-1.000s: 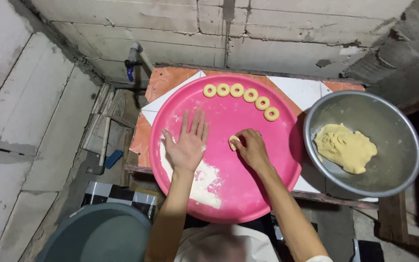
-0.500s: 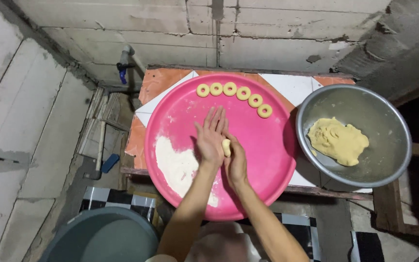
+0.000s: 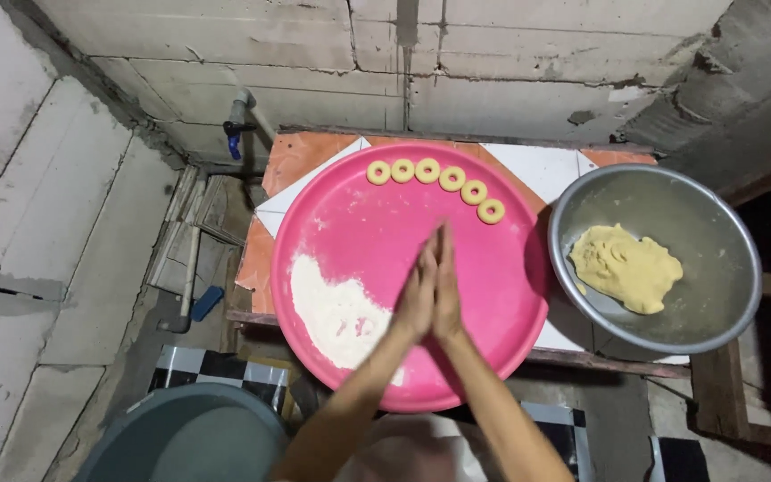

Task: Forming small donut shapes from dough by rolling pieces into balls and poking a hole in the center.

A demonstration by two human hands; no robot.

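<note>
Your left hand [image 3: 418, 290] and right hand [image 3: 447, 287] are pressed flat together, palm to palm, fingers straight and pointing away from you, over the middle of the round pink plastic tray [image 3: 350, 210]. Whatever lies between the palms is hidden; you cannot tell from this view whether they grasp anything. A matte white patch of flour [image 3: 332, 308] dusts the tray just left of your wrists. Six small pale dough rings [image 3: 439, 177] curve along the tray's far rim. At right, a dull steel bowl [image 3: 716, 232] holds a lumpy yellow dough mass [image 3: 626, 266].
</note>
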